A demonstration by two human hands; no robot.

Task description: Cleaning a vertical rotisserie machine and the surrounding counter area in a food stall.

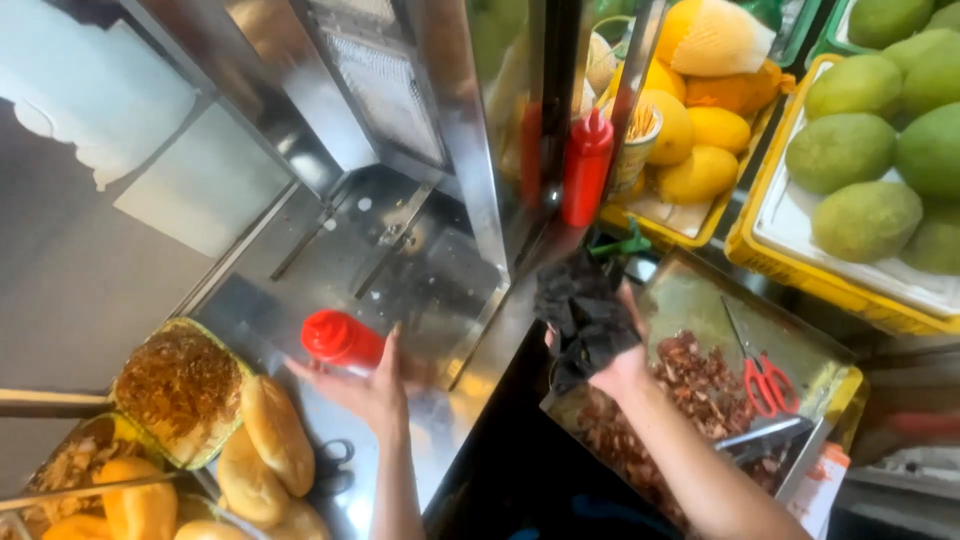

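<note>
left hand (372,392) grips red bottle (342,339) (lying).

Both forearms bare, no sleeves, watch or rings visible. Left hand (372,392) ungloved; right hand (610,365) at 3 o'clock also ungloved.
</note>
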